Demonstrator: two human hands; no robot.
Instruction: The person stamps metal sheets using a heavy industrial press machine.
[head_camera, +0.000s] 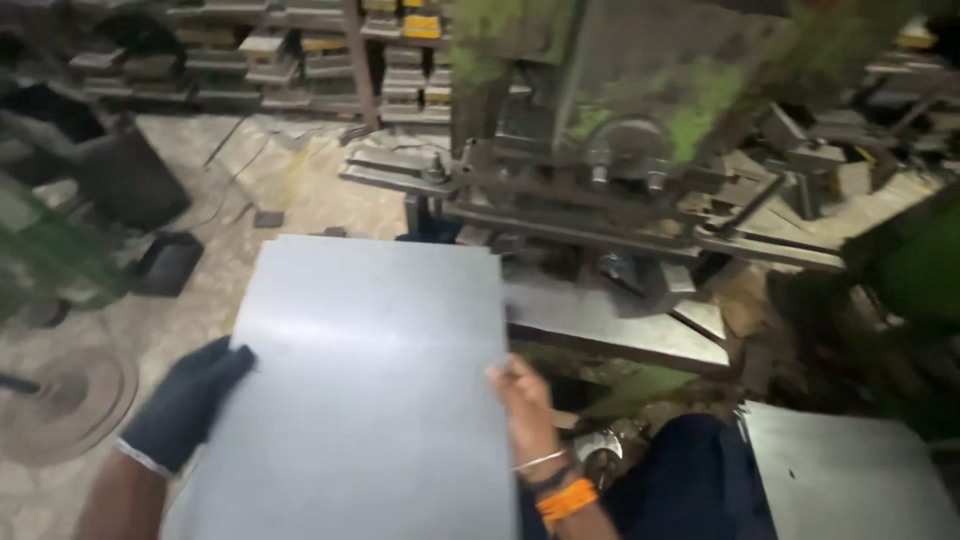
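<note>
The grey metal sheet (375, 390) lies flat between my 2 hands, its far edge pointing at the green press machine (620, 130). My left hand (190, 400), in a dark glove, clasps the sheet's left edge. My bare right hand (525, 405) grips its right edge, fingers curled over the rim. Right of the sheet, below the press, sits the grey press table (610, 325). Farther right of the sheet lies another grey sheet (850, 480).
</note>
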